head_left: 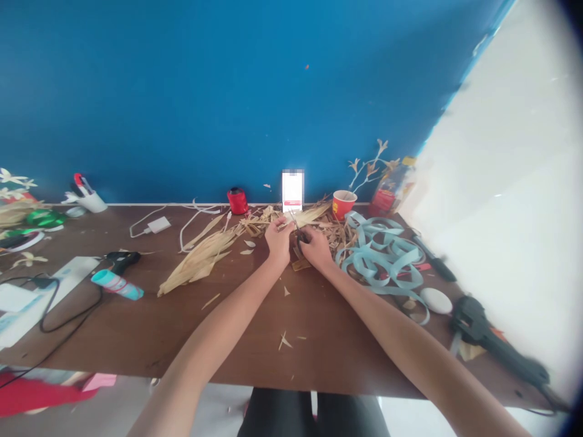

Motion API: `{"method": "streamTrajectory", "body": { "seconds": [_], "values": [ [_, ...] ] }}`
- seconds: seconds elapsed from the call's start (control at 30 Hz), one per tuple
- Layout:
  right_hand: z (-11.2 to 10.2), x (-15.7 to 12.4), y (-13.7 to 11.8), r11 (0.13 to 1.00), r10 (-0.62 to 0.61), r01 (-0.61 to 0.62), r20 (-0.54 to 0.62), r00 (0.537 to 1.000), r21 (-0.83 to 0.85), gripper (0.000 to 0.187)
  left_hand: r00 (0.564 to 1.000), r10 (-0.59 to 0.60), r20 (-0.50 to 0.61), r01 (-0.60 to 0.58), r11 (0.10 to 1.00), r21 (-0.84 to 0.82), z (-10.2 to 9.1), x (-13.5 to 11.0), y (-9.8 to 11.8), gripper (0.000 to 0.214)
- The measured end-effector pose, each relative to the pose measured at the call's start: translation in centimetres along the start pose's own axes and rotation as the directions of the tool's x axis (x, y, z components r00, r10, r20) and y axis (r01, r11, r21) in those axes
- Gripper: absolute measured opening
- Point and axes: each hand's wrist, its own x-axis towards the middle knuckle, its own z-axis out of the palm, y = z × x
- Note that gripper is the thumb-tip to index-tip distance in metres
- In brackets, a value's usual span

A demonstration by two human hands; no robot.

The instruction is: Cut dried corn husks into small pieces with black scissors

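Near the back middle of the table, my right hand [315,244] is closed round the handles of dark scissors [299,236], their blades pointing up and away to the left. My left hand [279,238] is beside the blades with its fingers pinched on a pale dried husk strip [291,218]. More dried husk [314,213] spreads behind both hands, and a heap of brown scraps [337,233] lies to the right. A larger bundle of dried husks [200,258] rests on the table to the left. A lit phone [293,191] stands upright against the wall just beyond my hands.
A red paper cup [343,205] and tangled light blue ribbon [385,252] are at the right, with a glue gun [496,343] by the right edge. Leftward are a red container [237,201], a white charger [158,225], a blue roll [117,284] and a power strip [50,300].
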Motion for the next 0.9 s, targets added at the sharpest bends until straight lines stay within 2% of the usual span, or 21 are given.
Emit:
{"method": "streamTrajectory", "body": {
  "seconds": [0.23, 0.43, 0.9],
  "values": [
    [0.14, 0.03, 0.04, 1.0, 0.002, -0.002, 0.003, 1.0, 0.008, 0.019, 0.999, 0.038, -0.002, -0.037, 0.999, 0.018, 0.01, -0.16, 0.5, 0.036],
    [-0.02, 0.07, -0.08, 1.0, -0.007, 0.007, 0.034, 0.999, -0.004, 0.019, 1.0, 0.025, 0.0, -0.025, 1.0, -0.018, -0.06, 0.08, 0.08, 0.036],
    [0.26, 0.08, 0.18, 0.993, 0.004, 0.0, 0.035, 0.999, -0.121, 0.026, 1.0, 0.006, 0.003, -0.006, 1.0, -0.007, -0.55, 0.67, -0.43, 0.037]
  ]
}}
